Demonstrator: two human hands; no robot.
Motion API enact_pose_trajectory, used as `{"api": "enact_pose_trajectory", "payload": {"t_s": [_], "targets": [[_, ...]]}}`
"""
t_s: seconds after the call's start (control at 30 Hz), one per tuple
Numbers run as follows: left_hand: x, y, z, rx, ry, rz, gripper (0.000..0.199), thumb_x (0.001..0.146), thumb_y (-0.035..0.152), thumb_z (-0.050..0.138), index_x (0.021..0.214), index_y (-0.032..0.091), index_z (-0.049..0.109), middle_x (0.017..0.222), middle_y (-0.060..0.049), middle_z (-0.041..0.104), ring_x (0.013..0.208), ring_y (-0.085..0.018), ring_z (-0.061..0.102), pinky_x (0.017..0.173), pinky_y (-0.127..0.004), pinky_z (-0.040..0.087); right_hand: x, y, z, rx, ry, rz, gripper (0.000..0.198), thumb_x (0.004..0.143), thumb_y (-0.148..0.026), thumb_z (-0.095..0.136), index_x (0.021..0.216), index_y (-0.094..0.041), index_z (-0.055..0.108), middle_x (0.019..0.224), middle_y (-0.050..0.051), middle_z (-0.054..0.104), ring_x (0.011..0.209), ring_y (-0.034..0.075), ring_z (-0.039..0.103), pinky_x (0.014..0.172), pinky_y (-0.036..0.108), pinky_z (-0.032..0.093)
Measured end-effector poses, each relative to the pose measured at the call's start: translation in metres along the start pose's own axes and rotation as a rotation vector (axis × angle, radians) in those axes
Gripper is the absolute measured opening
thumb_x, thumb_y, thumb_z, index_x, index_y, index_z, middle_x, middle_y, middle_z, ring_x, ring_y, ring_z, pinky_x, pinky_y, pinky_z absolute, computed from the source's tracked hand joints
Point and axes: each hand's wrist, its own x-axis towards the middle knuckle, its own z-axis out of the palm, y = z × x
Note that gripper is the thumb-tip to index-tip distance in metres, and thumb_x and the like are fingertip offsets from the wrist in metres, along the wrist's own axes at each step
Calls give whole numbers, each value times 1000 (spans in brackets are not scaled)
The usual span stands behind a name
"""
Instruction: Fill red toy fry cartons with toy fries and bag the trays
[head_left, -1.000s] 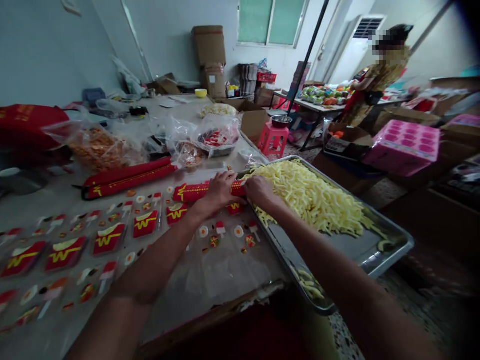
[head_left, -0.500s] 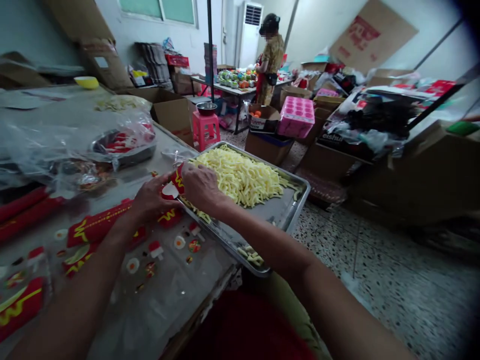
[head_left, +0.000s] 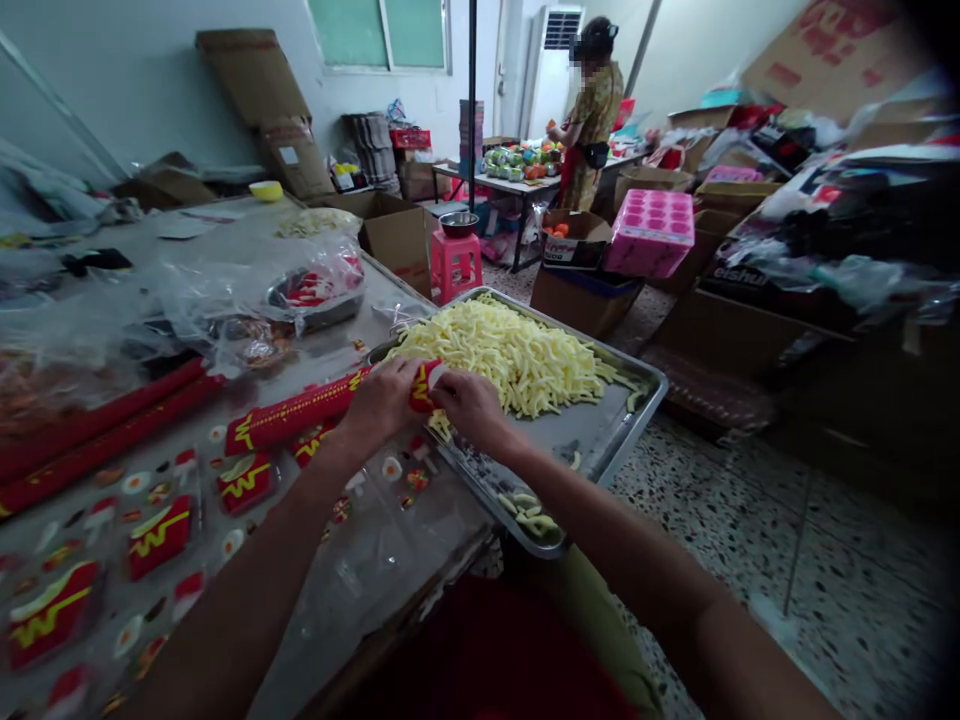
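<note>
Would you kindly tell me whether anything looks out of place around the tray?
Mildly, yes: the metal tray juts out past the edge of the table, so it may be unsteady, though its support underneath is hidden. A few pale yellow strips lie in its near corner, apart from the heap.

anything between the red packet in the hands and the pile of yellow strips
Nothing visible except the right hand, on the right side of the red packet; past its top, the pile of strips shows unobstructed.
</note>
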Motion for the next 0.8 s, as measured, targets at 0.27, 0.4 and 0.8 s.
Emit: {"api": "enact_pose_trajectory", "payload": {"t_s": [0.27,0.4,0.8], "targets": [[23,-20,-15,12,81,-154,140,53,48,100,167,13,25,156,-26,49,143,-46,50,116,-55,45,39,9,-52,-218,48,-210,22,102,-25,63,86,-17,76,94,7,74,86,19,55,80,31,34],[32,21,-11,-118,153,-73,100,73,23,85,160,13,37,154,-22,54,142,-37,54,115,-47,49,49,-6,-60,-219,-119,-383,26,106,-23,57,93,-17,78,95,6,73,90,18,57,84,30,36],[-30,-11,-22,-232,185,-333,85,75,36,85,151,24,48,148,-12,63,133,-38,63,114,-52,51,-63,112,-95,-411,-412,-198,35,94,-18,67,124,-33,77,129,5,69,110,24,64,95,36,46]]}}
